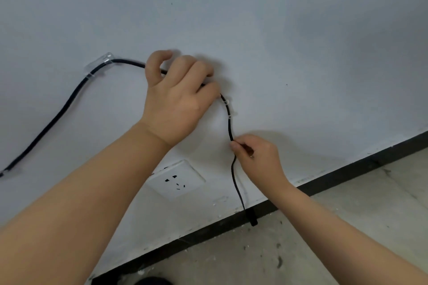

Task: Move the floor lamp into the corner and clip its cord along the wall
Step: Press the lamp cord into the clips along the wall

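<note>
Cord, thin, black and round-sheathed (pixel 231 127), drapes across a pale painted wall (pixel 278 30) as a person works it into clear plastic clips, both bare forearms reaching up from the lower edge of the view. Nearest, below the right hand (pixel 257 155), its tail drops past a white square wall socket (pixel 177 180) to a black plug end (pixel 252 217) hanging against the dark skirting strip (pixel 347 171) above the speckled concrete floor (pixel 347 227). The right hand pinches the cord between thumb and fingertips, closed tight on it. Just above that hand, a small clear clip (pixel 228 109) already grips the cord. Farther up, the left hand (pixel 176 97) curls around the cord against the wall, fingers bent and closed over it. Left of the left hand, a second clear clip (pixel 99 65) pins the cord before it slopes away down toward the frame edge. No lamp is in view.

It looks light and limp, bending in loose curves, likely smooth enough to slide through fingers; a pinch close beside each clip seems the surest hold, since slack between clips sags readily.
</note>
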Demonstrator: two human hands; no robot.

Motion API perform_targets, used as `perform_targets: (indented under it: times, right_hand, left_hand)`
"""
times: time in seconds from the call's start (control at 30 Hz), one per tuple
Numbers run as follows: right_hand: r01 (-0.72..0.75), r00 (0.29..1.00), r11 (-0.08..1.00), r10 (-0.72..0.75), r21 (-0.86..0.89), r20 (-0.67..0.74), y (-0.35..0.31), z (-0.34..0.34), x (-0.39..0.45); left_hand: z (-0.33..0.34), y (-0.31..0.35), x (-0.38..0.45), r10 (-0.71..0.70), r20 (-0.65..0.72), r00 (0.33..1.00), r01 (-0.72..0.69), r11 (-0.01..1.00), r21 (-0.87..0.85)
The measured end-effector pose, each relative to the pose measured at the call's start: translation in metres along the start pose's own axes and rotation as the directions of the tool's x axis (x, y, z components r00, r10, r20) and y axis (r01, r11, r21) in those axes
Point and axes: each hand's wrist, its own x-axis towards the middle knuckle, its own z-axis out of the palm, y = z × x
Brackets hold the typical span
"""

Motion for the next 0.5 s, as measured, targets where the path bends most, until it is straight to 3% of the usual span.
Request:
perform_targets:
  times: [0.33, 0.5]
  right_hand:
    - [-0.056, 0.992, 0.998, 0.058, -0.02, 0.108, 0.008, -0.006, 0.005]
    - [-0.133, 0.975, 0.989, 0.142, -0.066, 0.171, 0.022, -0.006, -0.001]
  left_hand:
    - [-0.004, 0.017, -0.051, -0.304, -0.043, 0.952, 0.302, 0.952, -0.053]
    - [-0.002, 0.05, -0.111, -0.358, 0.094, 0.929, 0.367, 0.925, -0.096]
